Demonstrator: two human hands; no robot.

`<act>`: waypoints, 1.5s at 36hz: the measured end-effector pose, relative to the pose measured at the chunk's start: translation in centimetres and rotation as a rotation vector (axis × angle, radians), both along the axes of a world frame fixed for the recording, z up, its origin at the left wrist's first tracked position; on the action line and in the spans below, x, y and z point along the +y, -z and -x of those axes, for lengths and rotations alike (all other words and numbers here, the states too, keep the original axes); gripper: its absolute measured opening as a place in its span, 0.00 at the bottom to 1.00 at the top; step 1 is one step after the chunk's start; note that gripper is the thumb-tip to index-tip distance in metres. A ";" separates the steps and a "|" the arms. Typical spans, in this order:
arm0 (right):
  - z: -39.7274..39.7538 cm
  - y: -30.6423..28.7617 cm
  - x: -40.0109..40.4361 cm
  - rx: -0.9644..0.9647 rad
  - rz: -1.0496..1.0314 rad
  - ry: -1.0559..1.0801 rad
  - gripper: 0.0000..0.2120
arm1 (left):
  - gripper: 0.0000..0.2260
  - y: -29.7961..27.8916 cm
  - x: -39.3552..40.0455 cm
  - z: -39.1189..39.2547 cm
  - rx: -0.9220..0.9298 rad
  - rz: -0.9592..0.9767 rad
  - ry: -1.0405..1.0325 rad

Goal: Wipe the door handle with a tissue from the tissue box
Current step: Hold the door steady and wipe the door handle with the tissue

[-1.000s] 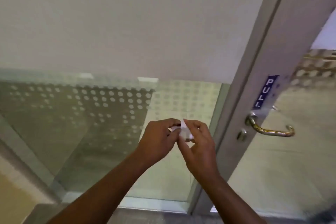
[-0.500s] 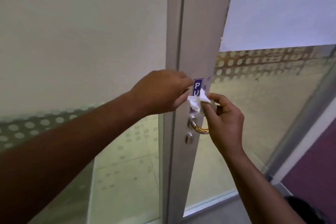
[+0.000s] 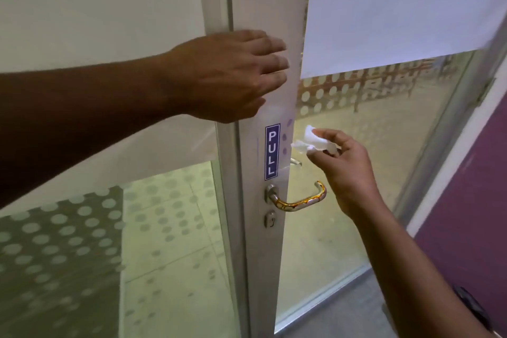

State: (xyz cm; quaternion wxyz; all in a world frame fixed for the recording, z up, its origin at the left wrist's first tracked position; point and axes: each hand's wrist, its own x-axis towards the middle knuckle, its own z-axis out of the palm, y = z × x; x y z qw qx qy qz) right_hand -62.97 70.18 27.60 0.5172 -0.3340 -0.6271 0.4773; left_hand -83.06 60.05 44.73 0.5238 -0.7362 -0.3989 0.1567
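A shiny metal lever door handle (image 3: 299, 200) sticks out to the right from the grey door frame (image 3: 263, 255), below a blue PULL sticker (image 3: 272, 151). My right hand (image 3: 345, 170) hovers just above and right of the handle, pinching a crumpled white tissue (image 3: 311, 143) between thumb and fingertips. The tissue is clear of the handle. My left hand (image 3: 233, 74) lies flat with fingers spread against the door frame above the sticker, holding nothing. No tissue box is in view.
A keyhole (image 3: 270, 219) sits under the handle. Frosted, dotted glass panels (image 3: 82, 241) flank the frame on both sides. A purple wall (image 3: 472, 186) stands at the right. Grey floor (image 3: 343, 315) shows at the bottom.
My left hand has let go of the tissue and risen to press on the door frame. My right hand keeps the tissue and has shifted right, uncovering the handle.
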 end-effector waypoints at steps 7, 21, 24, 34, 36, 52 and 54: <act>1.4 0.9 -2.0 -0.055 -0.071 0.158 0.10 | 0.32 2.3 0.5 0.0 -0.099 -0.046 -0.001; 2.5 0.9 -2.1 0.016 -0.049 0.258 0.06 | 0.35 7.4 1.2 2.0 -0.158 -0.098 -0.067; 2.8 0.7 -2.2 0.015 -0.042 0.262 0.07 | 0.36 7.4 1.4 2.3 -0.155 -0.107 -0.077; 3.6 0.2 -0.6 -0.146 -0.184 0.391 0.16 | 0.36 7.6 2.1 3.6 -0.051 -0.109 -0.100; 3.8 0.1 -0.1 -0.152 -0.161 0.361 0.18 | 0.37 7.6 2.2 3.7 -0.025 -0.111 -0.092; 5.7 0.2 1.3 -0.307 -0.784 0.550 0.10 | 0.37 7.7 2.6 3.8 -0.036 -0.066 -0.105; 6.1 0.4 1.7 -0.339 -0.798 0.538 0.10 | 0.37 7.7 2.5 3.8 -0.038 -0.062 -0.109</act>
